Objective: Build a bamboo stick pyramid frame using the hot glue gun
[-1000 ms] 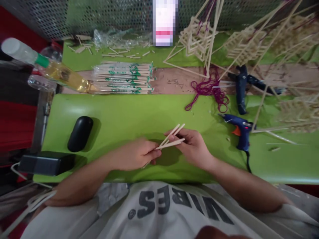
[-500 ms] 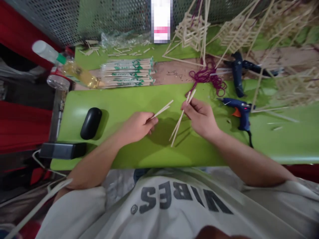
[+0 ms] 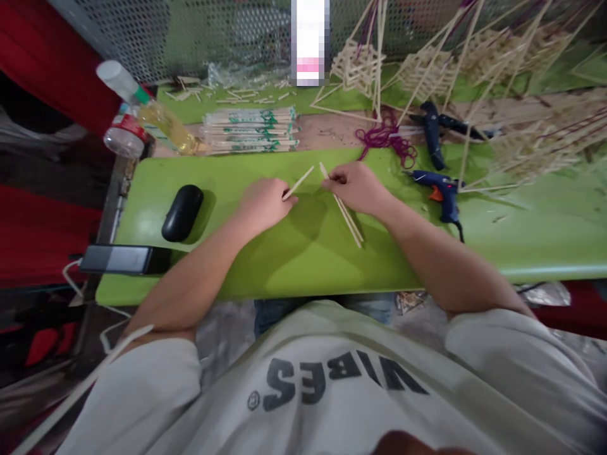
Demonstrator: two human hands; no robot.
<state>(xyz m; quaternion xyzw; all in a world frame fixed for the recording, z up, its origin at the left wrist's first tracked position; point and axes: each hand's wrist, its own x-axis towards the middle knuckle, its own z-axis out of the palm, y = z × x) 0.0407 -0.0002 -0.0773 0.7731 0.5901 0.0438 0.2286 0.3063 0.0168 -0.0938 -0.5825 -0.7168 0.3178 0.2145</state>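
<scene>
The left hand [image 3: 266, 201], at the centre of the frame, has its grip closed around a pale wooden stick [image 3: 300, 181], whose free end points up and to the right. Just to its right, the right hand [image 3: 359, 187] pinches a pair of sticks [image 3: 349, 218] near their upper ends; their long ends fan slightly apart toward the lower right. The tips come near each other between the hands, with a small gap showing.

Beneath lies the green counter [image 3: 284, 265]. Right of centre, a blue glue gun [image 3: 448, 197] with an orange trigger lies near the right hand, and a darker glue gun [image 3: 432, 136] lies above it. Tangled purple string [image 3: 382, 139] sits above the right hand. At upper centre-left are wrapped chopsticks [image 3: 251, 131]; left of them, a bottle [image 3: 159, 117] of yellow liquid leans over. A black oval case [image 3: 183, 213] rests at centre-left, above a black box [image 3: 126, 259]. Lattices of sticks [image 3: 358, 68] fill the upper right.
</scene>
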